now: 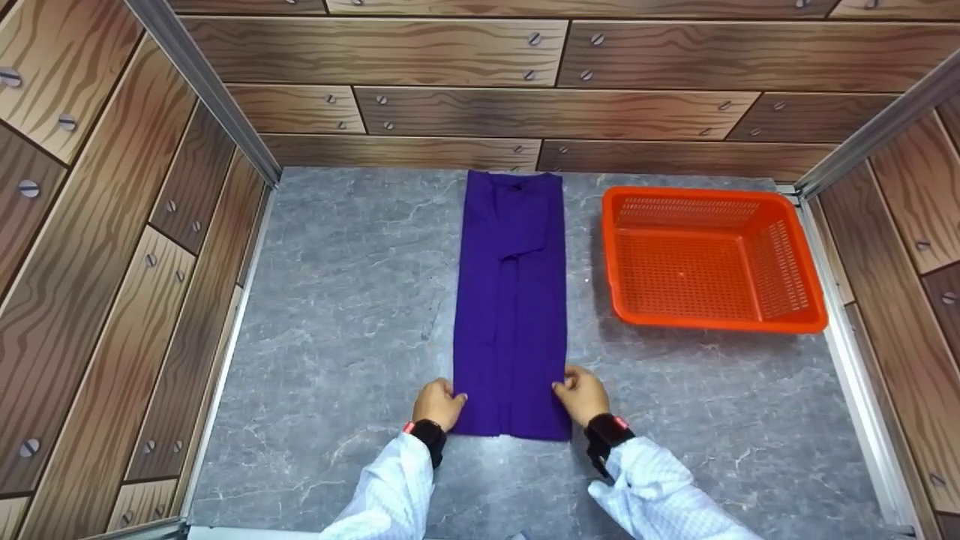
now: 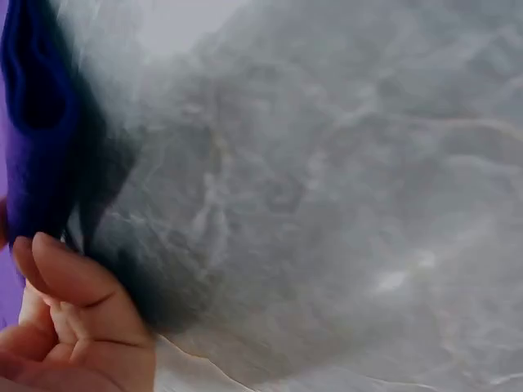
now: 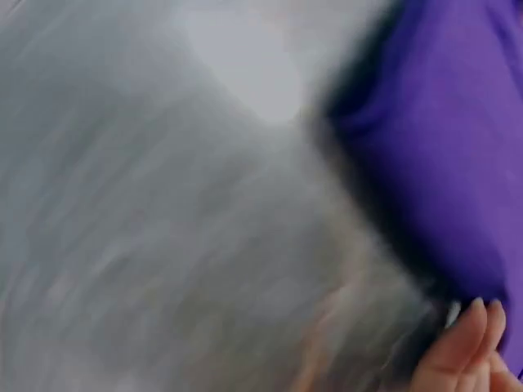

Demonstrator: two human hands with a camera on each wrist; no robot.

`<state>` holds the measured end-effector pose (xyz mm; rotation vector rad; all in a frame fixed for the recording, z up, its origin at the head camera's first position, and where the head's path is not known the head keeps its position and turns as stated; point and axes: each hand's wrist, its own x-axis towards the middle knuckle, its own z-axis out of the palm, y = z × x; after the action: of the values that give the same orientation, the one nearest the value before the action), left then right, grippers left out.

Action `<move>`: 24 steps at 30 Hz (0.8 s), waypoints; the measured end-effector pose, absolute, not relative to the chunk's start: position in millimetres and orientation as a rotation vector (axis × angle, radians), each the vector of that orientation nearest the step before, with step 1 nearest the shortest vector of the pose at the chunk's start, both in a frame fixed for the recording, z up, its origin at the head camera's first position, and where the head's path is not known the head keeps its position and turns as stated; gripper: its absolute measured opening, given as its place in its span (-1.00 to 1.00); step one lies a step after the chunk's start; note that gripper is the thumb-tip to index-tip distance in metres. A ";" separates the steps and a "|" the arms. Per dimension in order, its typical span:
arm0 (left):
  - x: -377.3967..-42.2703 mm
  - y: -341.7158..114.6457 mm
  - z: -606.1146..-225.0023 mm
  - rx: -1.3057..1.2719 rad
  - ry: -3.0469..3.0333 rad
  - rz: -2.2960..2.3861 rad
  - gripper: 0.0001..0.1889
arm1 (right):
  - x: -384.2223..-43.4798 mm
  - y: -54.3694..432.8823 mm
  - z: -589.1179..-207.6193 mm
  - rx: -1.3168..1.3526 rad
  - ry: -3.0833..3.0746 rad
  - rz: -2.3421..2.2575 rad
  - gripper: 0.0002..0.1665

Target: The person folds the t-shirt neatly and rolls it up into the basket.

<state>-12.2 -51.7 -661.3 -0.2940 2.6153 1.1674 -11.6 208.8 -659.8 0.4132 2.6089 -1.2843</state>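
Note:
A purple garment (image 1: pixel 510 315), folded into a long narrow strip with a short sleeve folded over near its far end, lies lengthwise on the grey marbled surface. My left hand (image 1: pixel 440 405) pinches its left edge close to the near end. On the opposite edge, at about the same height, my right hand (image 1: pixel 583 395) pinches the cloth between thumb and fingers. The left wrist view shows layered folds of the purple cloth (image 2: pixel 41 106) above the fingertips. Blurred in the right wrist view, a corner of the cloth (image 3: pixel 441 155) hangs beyond the right fingertips.
An orange perforated plastic basket (image 1: pixel 682 274) stands to the right of the garment, with nothing visible inside. Wood-patterned panels (image 1: pixel 450 52) with metal edging enclose the grey surface (image 1: pixel 345 300) at the back and both sides.

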 end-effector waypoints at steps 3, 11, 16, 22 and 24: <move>-6.0 -54.6 -659.3 -0.241 2.591 1.159 -0.61 | -1.7 209.0 -659.4 0.313 2.655 -1.174 -0.84; 5.8 -64.8 -652.9 -0.249 2.446 1.374 -0.79 | 16.1 212.8 -647.4 0.498 2.287 -1.571 -0.82; 17.5 -72.2 -655.5 -0.256 2.303 1.443 -0.85 | 31.9 221.1 -647.3 0.533 1.880 -1.697 -0.90; 36.4 -87.9 -654.6 -0.220 2.081 1.484 -0.74 | 51.5 230.6 -649.9 0.461 1.717 -1.660 -0.82; 40.3 -93.3 -653.7 -0.190 1.998 1.484 -0.69 | 55.9 232.8 -649.5 0.446 1.677 -1.670 -0.84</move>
<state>40.3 -93.3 -653.7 -0.1898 1.9977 1.4841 55.9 232.8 -649.5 0.4465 1.6766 -1.6700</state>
